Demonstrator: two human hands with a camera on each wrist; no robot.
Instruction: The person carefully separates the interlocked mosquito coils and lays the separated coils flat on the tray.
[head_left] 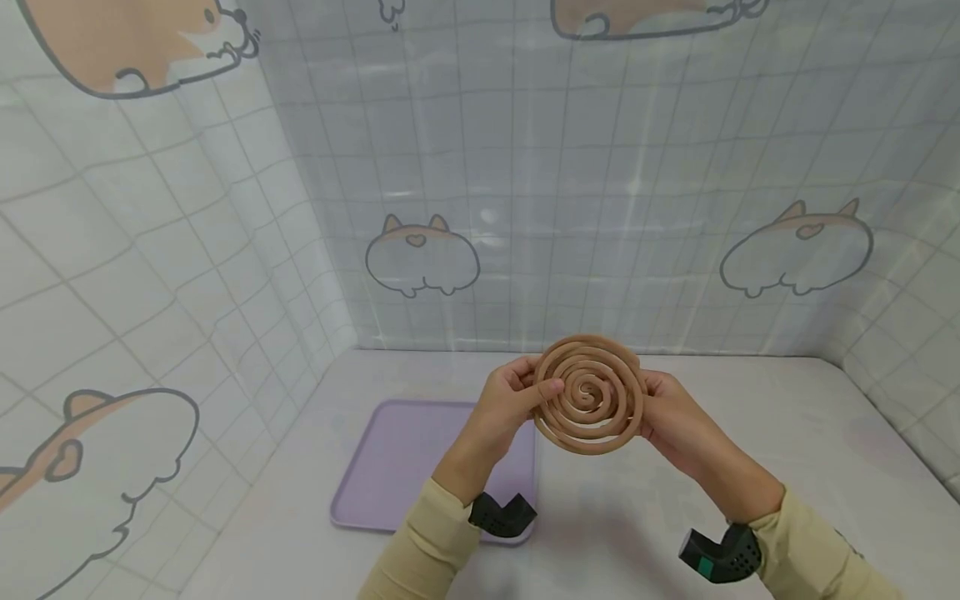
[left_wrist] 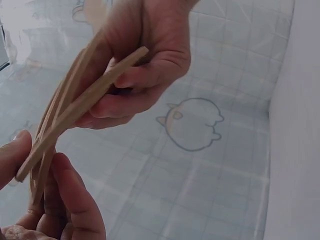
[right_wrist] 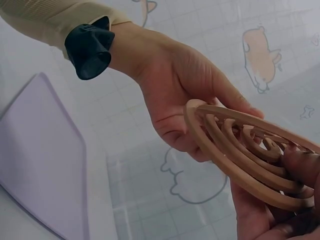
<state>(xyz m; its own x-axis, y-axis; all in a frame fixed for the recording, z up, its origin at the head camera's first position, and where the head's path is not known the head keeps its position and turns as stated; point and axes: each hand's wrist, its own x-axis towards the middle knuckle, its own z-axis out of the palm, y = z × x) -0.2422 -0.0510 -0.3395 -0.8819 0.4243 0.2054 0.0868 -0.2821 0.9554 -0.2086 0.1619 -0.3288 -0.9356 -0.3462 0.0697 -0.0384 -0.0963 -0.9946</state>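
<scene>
A light-brown wooden spiral coil (head_left: 587, 398) is held up between both hands, its flat face toward the head camera. My left hand (head_left: 504, 404) grips its left rim, the thumb lying over the front face. On the opposite rim my right hand (head_left: 678, 421) pinches the coil, with part of its fingers hidden behind it. Seen edge-on in the left wrist view, the coil (left_wrist: 70, 114) has rings spread slightly apart. In the right wrist view its outer ring (right_wrist: 220, 157) runs between the two hands.
A lilac tray (head_left: 420, 450) lies on the white tabletop (head_left: 750, 400), partly behind the left forearm. Tiled-pattern sheeting with cartoon dogs (head_left: 422, 254) encloses the back and sides. Black devices sit on the left wrist (head_left: 504, 514) and right wrist (head_left: 722, 554).
</scene>
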